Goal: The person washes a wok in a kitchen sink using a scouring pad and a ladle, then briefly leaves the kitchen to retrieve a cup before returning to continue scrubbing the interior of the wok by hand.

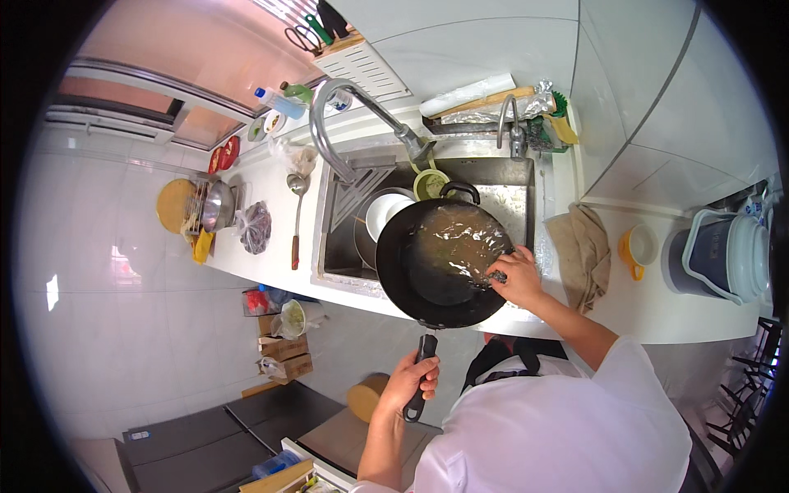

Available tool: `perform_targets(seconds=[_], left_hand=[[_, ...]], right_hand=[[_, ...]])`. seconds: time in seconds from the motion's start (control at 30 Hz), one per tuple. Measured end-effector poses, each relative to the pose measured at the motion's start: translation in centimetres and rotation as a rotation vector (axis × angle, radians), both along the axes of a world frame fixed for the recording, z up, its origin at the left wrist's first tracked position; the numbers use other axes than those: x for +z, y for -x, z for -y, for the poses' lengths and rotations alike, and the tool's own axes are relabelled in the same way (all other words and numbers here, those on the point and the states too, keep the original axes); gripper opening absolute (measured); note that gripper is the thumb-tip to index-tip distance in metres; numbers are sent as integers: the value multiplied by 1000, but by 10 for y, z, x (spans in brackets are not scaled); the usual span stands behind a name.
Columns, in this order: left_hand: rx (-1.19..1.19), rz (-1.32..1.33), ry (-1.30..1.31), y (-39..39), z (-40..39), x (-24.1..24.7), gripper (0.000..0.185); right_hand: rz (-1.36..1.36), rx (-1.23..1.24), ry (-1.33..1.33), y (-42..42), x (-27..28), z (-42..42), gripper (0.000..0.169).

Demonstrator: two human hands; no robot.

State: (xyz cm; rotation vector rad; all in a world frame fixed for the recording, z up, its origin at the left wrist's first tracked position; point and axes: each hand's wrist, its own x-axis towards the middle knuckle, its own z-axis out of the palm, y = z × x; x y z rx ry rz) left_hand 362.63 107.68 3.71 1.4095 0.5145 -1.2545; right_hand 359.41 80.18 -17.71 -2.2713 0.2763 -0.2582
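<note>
A black wok (399,259) with water in it is tilted over the front of the steel sink (524,179). My left hand (407,379) is wrapped around the wok's long black handle (426,348). At the wok's right inner wall, my right hand (521,277) pinches a small dark scrubber (498,277), seemingly steel wool, mostly covered by the fingers. White plates or bowls (382,212) lie in the sink, partly behind the wok. A light green strainer (429,185) hangs under the tall curved faucet (320,117).
A ladle (296,222) and a bagged dark item (254,227) lie left of the sink. On the right are a brown cloth (578,252), a yellow mug (635,249) and a lidded bucket (703,256). A small tap (515,132) stands at the back. Cardboard boxes (286,357) sit on the floor.
</note>
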Motion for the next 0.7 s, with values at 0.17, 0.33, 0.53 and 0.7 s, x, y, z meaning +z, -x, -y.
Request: perform_targets(seconds=[0.17,0.33,0.53,0.7], left_hand=[[-8,3,-38,-16,27,14,13],[-167,61,-119,-33,56,28,13],[-470,327,-311,-42,70,32,17],[-786,716,-519,-34,72,35,26]], right_hand=[[4,-114,-118,4,-15,3,12],[50,-220,-156,12,-13,14,14],[54,-220,-273,21,-20,29,17],[52,-142,-207,25,-22,33,15]])
